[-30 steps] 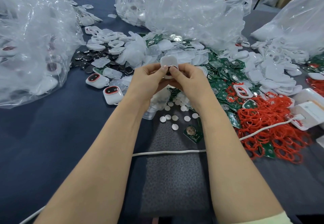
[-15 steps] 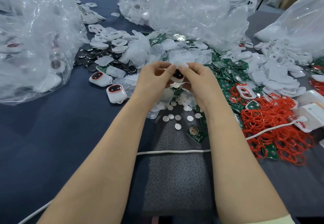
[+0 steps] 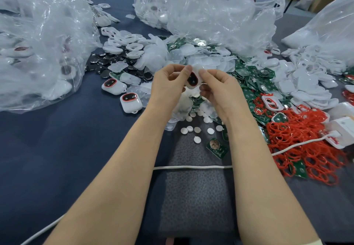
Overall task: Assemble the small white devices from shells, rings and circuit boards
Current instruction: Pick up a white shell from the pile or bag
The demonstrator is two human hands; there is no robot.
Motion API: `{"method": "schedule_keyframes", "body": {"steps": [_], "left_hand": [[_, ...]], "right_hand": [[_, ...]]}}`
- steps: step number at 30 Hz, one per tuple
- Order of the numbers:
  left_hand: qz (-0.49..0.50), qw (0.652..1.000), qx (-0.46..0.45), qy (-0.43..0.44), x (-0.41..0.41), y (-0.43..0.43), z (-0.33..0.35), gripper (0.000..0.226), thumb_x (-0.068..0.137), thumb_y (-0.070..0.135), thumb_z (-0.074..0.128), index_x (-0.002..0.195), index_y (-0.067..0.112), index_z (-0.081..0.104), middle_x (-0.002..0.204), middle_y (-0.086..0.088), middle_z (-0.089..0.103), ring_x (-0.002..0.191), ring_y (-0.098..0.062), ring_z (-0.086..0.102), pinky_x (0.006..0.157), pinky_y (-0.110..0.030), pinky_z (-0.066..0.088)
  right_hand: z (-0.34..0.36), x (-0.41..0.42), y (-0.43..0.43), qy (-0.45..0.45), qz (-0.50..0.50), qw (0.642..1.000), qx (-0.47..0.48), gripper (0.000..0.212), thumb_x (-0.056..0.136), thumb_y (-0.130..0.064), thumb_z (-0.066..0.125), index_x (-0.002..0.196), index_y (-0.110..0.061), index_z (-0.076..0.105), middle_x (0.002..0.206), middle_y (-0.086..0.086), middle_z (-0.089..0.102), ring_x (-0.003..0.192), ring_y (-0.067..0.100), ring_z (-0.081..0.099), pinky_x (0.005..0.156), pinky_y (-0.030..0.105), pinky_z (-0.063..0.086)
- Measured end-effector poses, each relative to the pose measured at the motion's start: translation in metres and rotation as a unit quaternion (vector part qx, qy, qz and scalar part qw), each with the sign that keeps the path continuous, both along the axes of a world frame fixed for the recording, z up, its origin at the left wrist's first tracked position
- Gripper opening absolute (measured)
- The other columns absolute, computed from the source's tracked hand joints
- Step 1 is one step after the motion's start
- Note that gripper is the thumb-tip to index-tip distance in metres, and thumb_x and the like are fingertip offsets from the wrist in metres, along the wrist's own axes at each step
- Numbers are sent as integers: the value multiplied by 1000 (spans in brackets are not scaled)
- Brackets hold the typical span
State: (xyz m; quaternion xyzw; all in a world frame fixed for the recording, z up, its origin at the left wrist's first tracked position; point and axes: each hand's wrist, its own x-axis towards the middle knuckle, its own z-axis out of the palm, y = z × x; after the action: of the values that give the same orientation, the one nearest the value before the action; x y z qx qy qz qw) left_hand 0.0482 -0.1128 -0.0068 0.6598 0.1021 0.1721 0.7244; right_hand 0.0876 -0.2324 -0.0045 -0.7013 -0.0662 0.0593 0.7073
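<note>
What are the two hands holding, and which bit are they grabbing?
Both the left hand and the right hand pinch one small white plastic device with a dark, red-ringed window, by its upper edge and sides.

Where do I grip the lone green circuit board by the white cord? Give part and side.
Probably pinch the circuit board by two opposite green edges, coming straight down from above. It lies flat on the grey mat, nothing overlapping it, and the round metal disc on top is better left untouched.
</note>
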Motion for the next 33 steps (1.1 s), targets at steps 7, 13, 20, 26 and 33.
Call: {"method": "schedule_keyframes", "body": {"steps": [7, 13, 20, 26, 33], "left_hand": [[0, 1000, -12, 8, -6, 11, 14, 16, 91, 27, 66, 93, 12, 66, 83, -2, 68, 77, -11, 63, 77, -24, 53], [89, 994, 45, -35, -32, 89, 54, 16, 88, 27, 69, 76, 18, 71, 67, 1, 66, 63, -12, 57, 67, -28, 50], [352, 929, -69, -94, -71, 193, 82, 16, 99, 20, 49, 87, 14, 57, 99, -9, 64, 94, -19, 63, 89, -36, 55], [401, 892, -207, 14, -83, 237, 66, 12, 93, 18, 44, 84, 12, 50, 67, 0, 48, 53, -15, 43, 43, -18, 33], [429, 875, -220, 37, -71, 238, 63, 52, 94, 25, 43, 140, 0, 40, 150, -21, 35, 128, -36, 48, 100, -49, 45]], "right_hand": [[17, -13, 19, 39, 14, 994, 99, 15, 93, -11, 60, 107, -6, 57, 89, 11, 68, 66, 14, 69, 64, 22, 56], [56, -20, 95, -46, 115, 992, 27, 7, 91, -18, 63, 98, -17, 63, 73, -6, 71, 57, 6, 62, 60, 19, 52], [79, -51, 271, -127, 156, 979, 23, 19, 88, -14, 65, 99, -10, 50, 84, 13, 63, 73, 28, 66, 72, 40, 59], [42, -51, 337, -180, 192, 909, -322, 32, 91, -22, 58, 117, -5, 51, 117, 13, 61, 101, 27, 56, 73, 24, 36], [42, -34, 310, -183, 182, 852, -456, 35, 95, -23, 50, 128, -11, 50, 125, 11, 58, 104, 26, 55, 80, 32, 42]]}}
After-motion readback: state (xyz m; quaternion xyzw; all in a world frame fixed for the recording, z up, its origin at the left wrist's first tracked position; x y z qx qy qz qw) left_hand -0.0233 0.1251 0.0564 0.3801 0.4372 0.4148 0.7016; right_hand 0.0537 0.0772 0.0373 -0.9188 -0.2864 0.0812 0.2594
